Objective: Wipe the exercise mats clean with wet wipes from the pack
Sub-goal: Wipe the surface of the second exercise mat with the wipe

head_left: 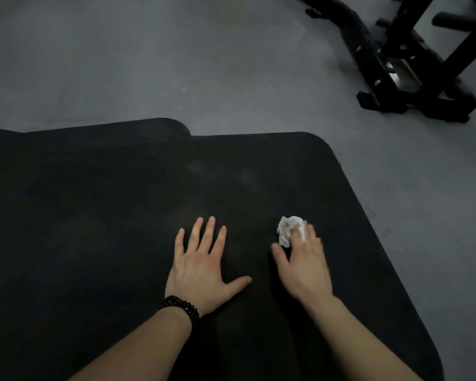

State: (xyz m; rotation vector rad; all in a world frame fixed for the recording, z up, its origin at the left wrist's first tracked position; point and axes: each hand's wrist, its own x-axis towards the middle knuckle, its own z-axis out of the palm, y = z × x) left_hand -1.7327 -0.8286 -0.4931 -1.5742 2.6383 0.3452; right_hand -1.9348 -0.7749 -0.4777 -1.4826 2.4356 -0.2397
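Note:
A black exercise mat (259, 171) with rounded corners fills the lower part of the view. A second black mat (94, 138) lies partly under it at the far left. My left hand (204, 265) lies flat on the top mat with its fingers spread and a dark bead bracelet on the wrist. To its right, my right hand (302, 259) presses a crumpled white wet wipe (287, 229) onto the mat, the fingers over the wipe. The hand is slightly blurred. The pack of wipes is out of view.
Grey floor (176, 64) surrounds the mats at the back and right. A black metal gym machine base (412, 78) stands at the far right, apart from the mat's corner.

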